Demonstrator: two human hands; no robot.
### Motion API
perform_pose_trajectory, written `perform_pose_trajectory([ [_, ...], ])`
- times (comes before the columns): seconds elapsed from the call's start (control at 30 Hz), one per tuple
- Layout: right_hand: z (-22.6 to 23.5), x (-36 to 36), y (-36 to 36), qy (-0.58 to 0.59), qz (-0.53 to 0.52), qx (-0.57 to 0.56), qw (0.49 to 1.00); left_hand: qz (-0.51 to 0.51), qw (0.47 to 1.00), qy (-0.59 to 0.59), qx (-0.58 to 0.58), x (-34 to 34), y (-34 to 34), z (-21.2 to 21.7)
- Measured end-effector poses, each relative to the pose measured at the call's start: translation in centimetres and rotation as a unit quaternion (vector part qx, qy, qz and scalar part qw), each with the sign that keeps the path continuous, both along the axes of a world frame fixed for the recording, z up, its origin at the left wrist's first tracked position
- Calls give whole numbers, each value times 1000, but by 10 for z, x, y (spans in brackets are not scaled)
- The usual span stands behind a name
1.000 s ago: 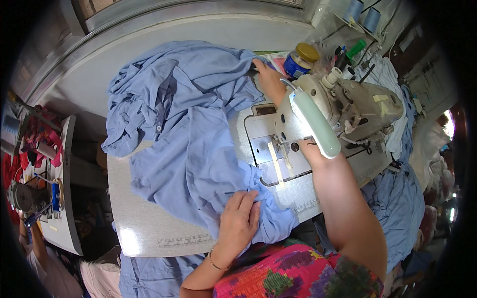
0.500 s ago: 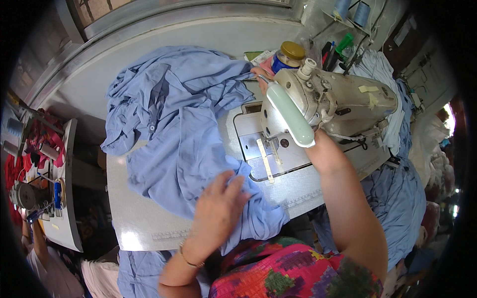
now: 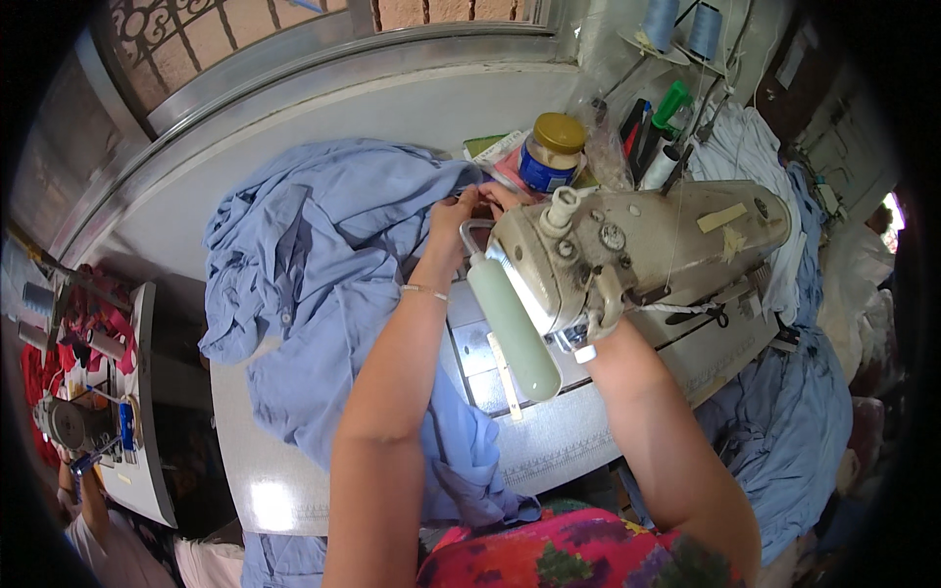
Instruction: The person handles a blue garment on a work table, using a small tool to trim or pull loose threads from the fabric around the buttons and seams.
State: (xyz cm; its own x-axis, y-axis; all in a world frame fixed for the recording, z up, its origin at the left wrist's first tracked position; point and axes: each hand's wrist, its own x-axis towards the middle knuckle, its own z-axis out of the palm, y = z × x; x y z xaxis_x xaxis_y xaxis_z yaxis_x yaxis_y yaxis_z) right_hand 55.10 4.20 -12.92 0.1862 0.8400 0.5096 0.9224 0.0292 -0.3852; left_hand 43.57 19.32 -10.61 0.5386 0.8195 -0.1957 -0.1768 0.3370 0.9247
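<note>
A light blue garment [image 3: 333, 294], with buttons and folds showing, lies heaped over the left half of the sewing table [image 3: 245, 412]. My left hand [image 3: 454, 218] has its fingers pinched at the garment's far right edge, behind the head of the sewing machine [image 3: 627, 235]. Right against it is my right hand [image 3: 502, 197], its fingers closed at the same edge. My right forearm passes beneath the machine's arm, which hides part of that hand. The exact bit of cloth between the fingertips is small and partly covered. A pale green lamp [image 3: 515, 328] hangs in front of the needle area.
Behind the machine stand a jar with a gold lid [image 3: 559, 142], a white thread spool [image 3: 661, 167] and blue thread cones [image 3: 704, 31]. More blue cloth [image 3: 784, 421] hangs at the right. At far left, another person's hand [image 3: 67, 453] is by a second machine [image 3: 74, 423].
My left hand has left the garment's near part and reached far to join the right hand behind the machine. The view has tilted, so the machine and lamp appear lower.
</note>
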Motion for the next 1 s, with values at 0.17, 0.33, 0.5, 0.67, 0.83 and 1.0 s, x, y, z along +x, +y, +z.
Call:
perform_pose_trajectory([
  [0.17,-1,-2,-6,10,4,-2,1000,33,976,134,168,4,16,5],
  [0.33,2,0,-10,8,5,3,1000,76,934,204,283,-16,26,24],
  [0.5,8,6,-13,-3,6,5,1000,106,933,214,271,-78,35,66],
  [0.67,-9,-7,17,14,42,12,999,77,910,265,310,-197,19,92],
  [0.83,16,21,14,-27,10,24,999,54,883,325,334,-232,-50,110],
  [1.0,12,11,23,-63,39,53,996,59,917,293,263,-260,-105,99],
])
